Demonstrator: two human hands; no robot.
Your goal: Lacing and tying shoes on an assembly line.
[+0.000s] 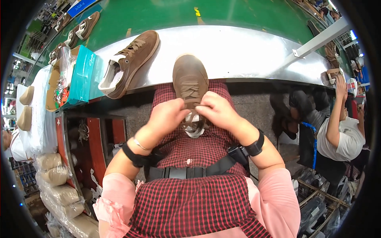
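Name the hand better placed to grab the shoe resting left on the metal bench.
Probably the left hand: nearer that brown shoe; the right hand is farther across. Both are at another shoe's laces.

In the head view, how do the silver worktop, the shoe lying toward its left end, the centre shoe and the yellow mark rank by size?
1. Silver worktop
2. Left shoe and centre shoe: too alike to rank
3. Yellow mark

One wide fisheye view from the wearer's head, near and downward, over the hands (168,116) and metal bench (254,49).
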